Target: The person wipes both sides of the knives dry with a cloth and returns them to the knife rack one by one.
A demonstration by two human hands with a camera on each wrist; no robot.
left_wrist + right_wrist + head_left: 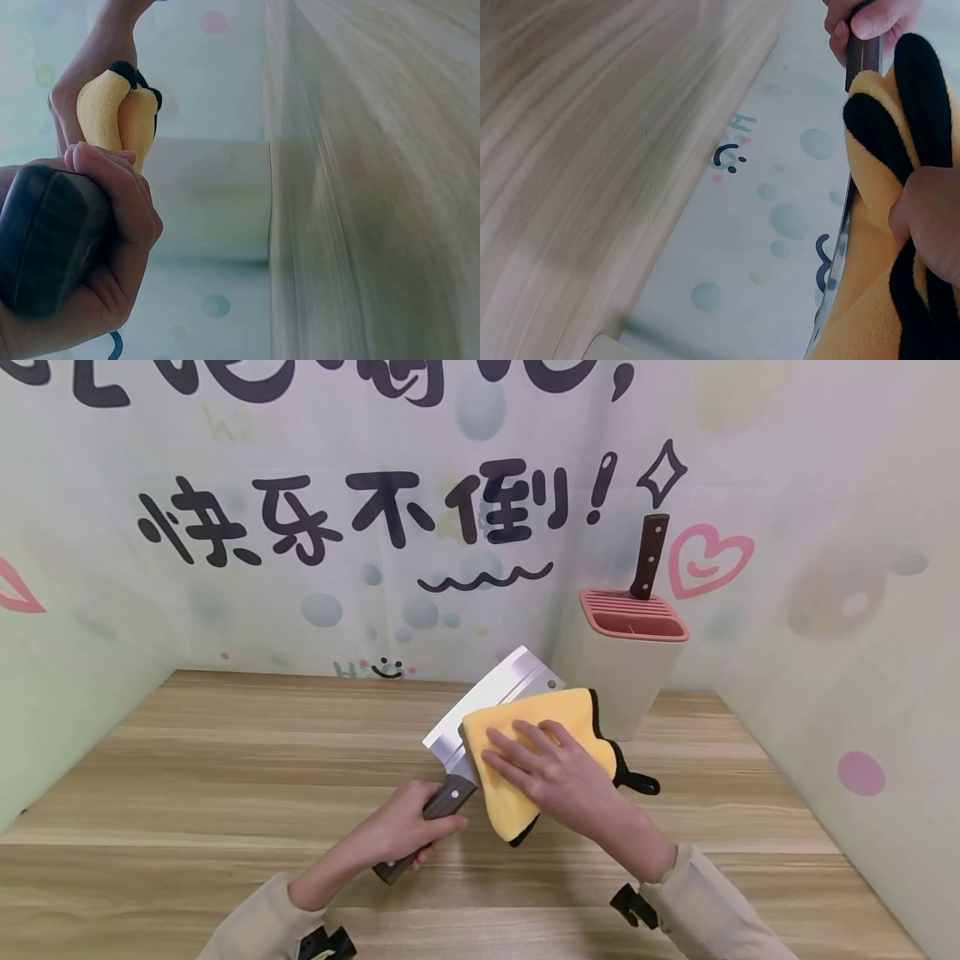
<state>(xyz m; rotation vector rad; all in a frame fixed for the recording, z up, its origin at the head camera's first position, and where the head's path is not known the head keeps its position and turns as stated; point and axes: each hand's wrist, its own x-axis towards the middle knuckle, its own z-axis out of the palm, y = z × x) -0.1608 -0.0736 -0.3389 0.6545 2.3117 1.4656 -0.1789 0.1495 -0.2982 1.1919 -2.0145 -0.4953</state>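
Note:
My left hand (405, 827) grips the dark, riveted handle (450, 797) of a cleaver, held above the table. Its broad shiny blade (487, 693) points up and to the right, partly hidden by a folded yellow cloth (577, 710) with black edging and a black loop. On top of that cloth lie the spread fingers of my right hand (562, 777). The right wrist view shows the thumb (930, 225) on the cloth's other side, so cloth and blade are pinched between. In the left wrist view, the handle's butt (52, 240) sticks out of the left fist.
A white knife block (611, 668) with a pink slotted top stands at the back right, just behind the cleaver's tip. One brown-handled knife (649, 556) sits upright in it. The wood-grain table (247, 752) meets a printed backdrop (360, 618) behind and at both sides.

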